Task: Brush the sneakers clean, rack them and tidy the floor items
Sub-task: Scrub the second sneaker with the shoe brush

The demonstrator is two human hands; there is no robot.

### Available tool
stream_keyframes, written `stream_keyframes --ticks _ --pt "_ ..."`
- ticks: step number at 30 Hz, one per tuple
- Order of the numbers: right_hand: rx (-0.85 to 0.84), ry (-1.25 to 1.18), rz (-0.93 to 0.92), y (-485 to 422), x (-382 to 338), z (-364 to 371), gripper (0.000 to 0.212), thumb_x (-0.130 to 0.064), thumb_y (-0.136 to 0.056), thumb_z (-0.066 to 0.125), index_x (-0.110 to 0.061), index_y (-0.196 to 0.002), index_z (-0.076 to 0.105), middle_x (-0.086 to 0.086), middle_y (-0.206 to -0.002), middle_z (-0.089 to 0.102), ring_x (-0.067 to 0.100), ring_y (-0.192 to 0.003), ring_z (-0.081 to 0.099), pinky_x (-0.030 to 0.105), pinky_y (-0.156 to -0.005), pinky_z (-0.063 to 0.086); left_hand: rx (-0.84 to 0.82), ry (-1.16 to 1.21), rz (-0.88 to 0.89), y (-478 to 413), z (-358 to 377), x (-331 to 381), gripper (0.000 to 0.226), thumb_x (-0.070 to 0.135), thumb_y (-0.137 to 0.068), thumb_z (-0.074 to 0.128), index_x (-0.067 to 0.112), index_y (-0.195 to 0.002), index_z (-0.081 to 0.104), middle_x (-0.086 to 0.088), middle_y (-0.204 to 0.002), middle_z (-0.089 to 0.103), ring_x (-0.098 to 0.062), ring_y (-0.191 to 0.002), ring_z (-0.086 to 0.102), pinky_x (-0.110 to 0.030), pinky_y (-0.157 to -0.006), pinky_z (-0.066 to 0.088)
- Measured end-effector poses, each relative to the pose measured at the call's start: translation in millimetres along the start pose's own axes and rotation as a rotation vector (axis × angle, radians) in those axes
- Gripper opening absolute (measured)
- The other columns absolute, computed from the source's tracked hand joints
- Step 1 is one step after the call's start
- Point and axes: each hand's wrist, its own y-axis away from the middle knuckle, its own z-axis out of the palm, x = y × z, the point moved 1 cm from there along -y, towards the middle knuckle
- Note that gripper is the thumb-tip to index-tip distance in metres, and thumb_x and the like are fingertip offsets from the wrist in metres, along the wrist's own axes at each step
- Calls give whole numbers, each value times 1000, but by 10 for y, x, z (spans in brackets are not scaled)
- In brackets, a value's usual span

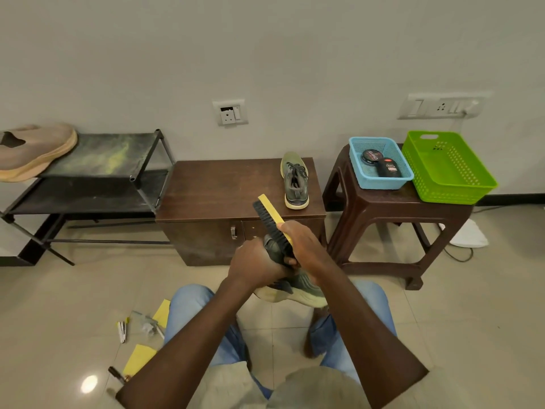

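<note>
A sneaker (pixel 290 286) is held at frame centre, just below 6 o'clock of the cabinet (pixel 224 184), by the left hand (pixel 255 261), which is closed around its upper part. A brush (pixel 272 222) with a yellow back and black bristles is gripped by the right hand (pixel 303 246); fingers are wrapped round its near end, bristles are laid against the sneaker's upper. The brush's far end is pointed toward 11 o'clock. The sneaker's pale sole is seen under the right wrist, above the knees in blue jeans.

A second sneaker (pixel 295 181) is stood upright on the cabinet top at its 2 o'clock corner, toe toward the wall. At 9 o'clock of the cabinet a black rack (pixel 97 178) is placed, touching or just beside it; a tan shoe (pixel 32 150) is rested on its top shelf at the left end. At 3 o'clock of the cabinet a brown stool (pixel 392 225) is stood, with a blue basket (pixel 380 163) and a green basket (pixel 448 166) side by side on it. Two polish containers (pixel 382 162) are seen in the blue basket, touching each other; the green basket's contents cannot be told.

On the floor at 8 o'clock of the hands, yellow sheets (pixel 138 357), a stapler-like item (pixel 122 330) and a clear wrapper (pixel 146 321) are scattered near the left knee. A small dark item at the lower sheet's near corner is too small to identify.
</note>
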Motion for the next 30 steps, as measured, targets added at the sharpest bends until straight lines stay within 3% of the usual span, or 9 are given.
stream_keyframes --ticks 3,6,9,12,15,19,22,26,30 --pt "-74 -68 -54 11 -110 21 31 -38 -100 40 -12 -108 56 10 -86 59 15 -57 53 23 -45 39 97 156 -81 -17 -96 -105 56 67 -52 65 21 -82 68 7 -74 68 -10 -71 65 -28 -66 53" --pt "48 -217 -127 6 -210 -122 28 -32 -101 42 -10 -106 59 16 -86 66 21 -62 59 29 -50 44 270 335 -100 43 -188 -186 27 47 -69 83 22 -68 71 6 -64 70 -8 -63 68 -29 -62 56" --pt "323 -166 -100 -56 -161 -437 30 -36 -97 52 -10 -105 66 8 -86 66 16 -69 58 28 -54 44 443 520 -123 124 -264 -321 15 21 -76 88 27 -71 75 4 -67 74 -10 -68 73 -42 -75 62" --pt "423 -3 -146 -92 -22 -641 28 -37 -92 60 -10 -97 68 -3 -75 65 12 -67 58 31 -60 45 577 685 -58 189 -238 -434 13 11 -77 87 18 -85 79 -2 -84 78 -17 -88 76 -48 -89 59" --pt "488 269 -224 -59 -5 -611 36 -39 -88 65 -12 -112 62 -2 -90 69 13 -77 64 31 -68 52 681 729 53 274 -238 -408 19 4 -77 83 10 -94 77 -4 -97 76 -20 -100 74 -43 -98 56" --pt "661 445 -382 2 -136 -538 59 -43 -84 67 -15 -133 49 6 -101 72 26 -95 67 40 -84 53 736 670 240 363 -262 -312 24 6 -77 80 3 -99 75 -8 -102 75 -21 -99 74 -30 -93 57" --pt "680 525 -346 111 -246 -452 60 -47 -85 64 -18 -135 51 10 -101 72 30 -98 66 33 -83 50 771 705 262 386 -199 -236 19 6 -80 82 7 -97 76 4 -102 76 -15 -98 74 -29 -91 57" --pt "524 455 -461 495 -189 44 58 -39 -87 66 -16 -137 46 -4 -90 70 -9 -61 54 -3 -52 35 808 867 138 341 -109 -52 19 -1 -81 78 15 -92 75 16 -91 77 -10 -91 74 -27 -88 58" --pt "550 451 -539 490 -169 85 68 -41 -85 67 -18 -143 38 -4 -90 71 1 -65 63 6 -60 46 799 970 79 297 -128 22 16 -2 -82 78 7 -95 75 11 -86 78 -11 -86 75 -34 -86 60"
